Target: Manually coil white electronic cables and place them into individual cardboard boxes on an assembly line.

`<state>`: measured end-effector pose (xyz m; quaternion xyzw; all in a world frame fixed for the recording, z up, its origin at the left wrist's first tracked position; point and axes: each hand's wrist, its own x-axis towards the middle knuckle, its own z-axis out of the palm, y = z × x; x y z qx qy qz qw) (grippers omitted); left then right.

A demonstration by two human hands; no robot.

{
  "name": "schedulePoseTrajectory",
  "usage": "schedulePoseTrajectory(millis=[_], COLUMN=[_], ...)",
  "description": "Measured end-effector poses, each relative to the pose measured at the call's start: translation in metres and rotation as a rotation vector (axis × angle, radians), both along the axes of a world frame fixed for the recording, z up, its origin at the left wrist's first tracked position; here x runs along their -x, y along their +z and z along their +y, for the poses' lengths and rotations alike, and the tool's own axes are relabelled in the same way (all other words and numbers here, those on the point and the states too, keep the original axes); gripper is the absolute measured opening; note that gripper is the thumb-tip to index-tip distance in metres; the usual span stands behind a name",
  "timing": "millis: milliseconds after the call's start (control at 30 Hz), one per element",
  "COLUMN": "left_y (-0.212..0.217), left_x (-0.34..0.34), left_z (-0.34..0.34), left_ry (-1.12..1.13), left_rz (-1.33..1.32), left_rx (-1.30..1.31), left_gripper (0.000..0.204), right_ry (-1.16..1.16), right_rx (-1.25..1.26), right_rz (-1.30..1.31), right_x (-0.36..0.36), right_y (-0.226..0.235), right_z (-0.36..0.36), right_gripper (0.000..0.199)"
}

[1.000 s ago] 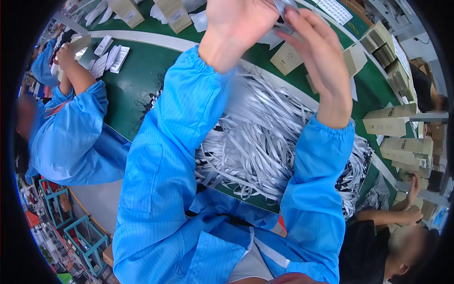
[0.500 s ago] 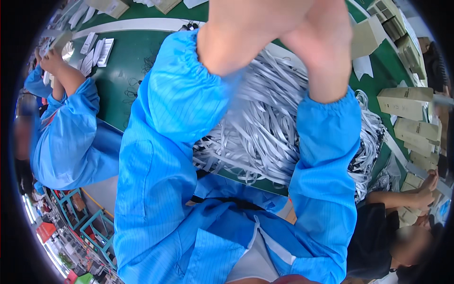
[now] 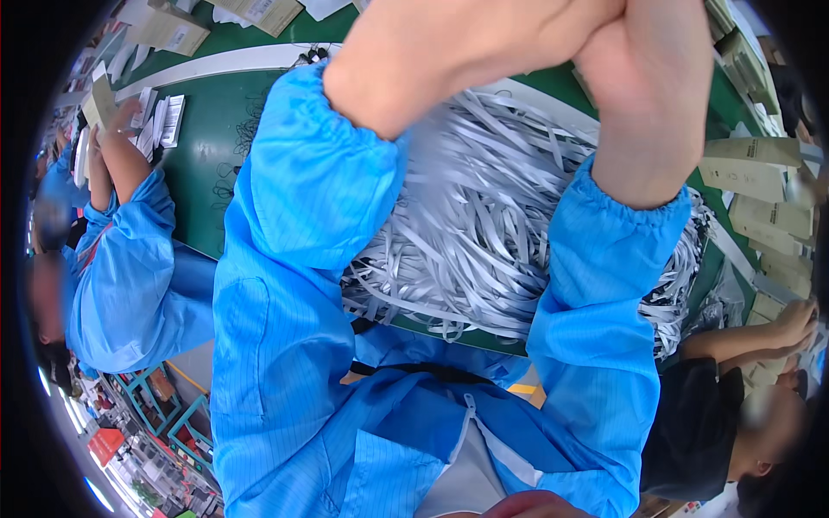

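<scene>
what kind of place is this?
Probably a factory packing or hand-assembly line: a big heap of flat white straps on a green worktable, beige cartons standing at the right, and a co-worker in a blue smock at the left.

This looks like a factory workshop with a packing or assembly line. A long green-topped table [image 3: 192,155] carries a great heap of flat whitish straps [image 3: 475,224], and beige cartons [image 3: 753,164] stand in a row along its right side. The wearer's blue smock [image 3: 285,345] resembles that of a co-worker [image 3: 134,298] seated to the left, while a person in black [image 3: 698,427] works at the right. Behind are teal metal frames [image 3: 138,395], a yellow floor line [image 3: 188,377] and bright strip lights [image 3: 99,494].
</scene>
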<state>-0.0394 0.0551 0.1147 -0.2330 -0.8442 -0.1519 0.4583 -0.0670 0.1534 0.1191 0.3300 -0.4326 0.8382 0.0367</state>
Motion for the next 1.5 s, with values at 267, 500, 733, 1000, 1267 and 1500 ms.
schedulePoseTrajectory(millis=[267,500,733,1000,1267,1500], left_y=[0.030,0.024,-0.053,-0.062,-0.078,-0.101], left_x=[-0.027,-0.005,0.027,0.027,0.029,0.040], left_z=[-0.022,-0.040,0.037,0.018,0.028,0.016], left_ry=[-0.395,-0.690,-0.145,-0.216,-0.233,-0.128], left_rz=[-0.513,-0.716,0.078,-0.735,-0.671,-0.671], left_rx=[-0.121,-0.317,-0.378,-0.662,-0.620,-0.393], left_gripper=[0.041,0.044,0.095,0.116,0.121,0.049], right_ry=[-0.334,-0.848,-0.580,-0.385,-0.463,-0.613], right_rx=[-0.586,-0.575,-0.772,-1.004,-1.154,-1.256], right_rz=[0.185,-0.066,0.177,0.272,0.306,0.042], right_x=[0.048,0.021,0.078,0.065,0.023,0.005], right_y=[0.004,0.038,-0.009,-0.013,0.007,0.054], right_z=[0.046,0.041,0.066,0.070,0.072,0.055], right_gripper=[0.038,0.044,0.031,0.022,0.035,0.028])
